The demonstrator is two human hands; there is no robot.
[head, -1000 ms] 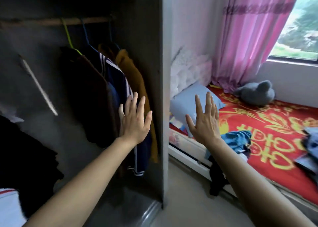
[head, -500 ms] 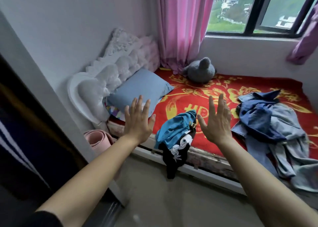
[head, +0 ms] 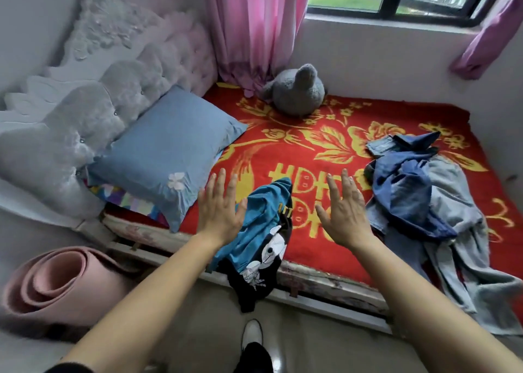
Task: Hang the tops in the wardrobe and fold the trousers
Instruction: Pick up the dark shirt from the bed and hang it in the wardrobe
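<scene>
Tops (head: 254,222) trailing lengthwise off bed (head: 325,280) (black lowest), left hand (head: 219,214), right hand (head: 343,214) spread, grip empty.

On the red blanket (head: 325,135) there is 1 big yellow Chinese sign (head: 311,180). I see it from the side, and it looks like the double happiness character. My right hand (head: 343,211) and the blue top (head: 263,211) cover parts of it, so I cannot be fully sure. On the blue top, at a fold near a dark edge, stand some small yellow letters (head: 283,209); they are too small and bent to read. The black top (head: 254,285) under it has a white drawing, but no words that I can read.
</scene>
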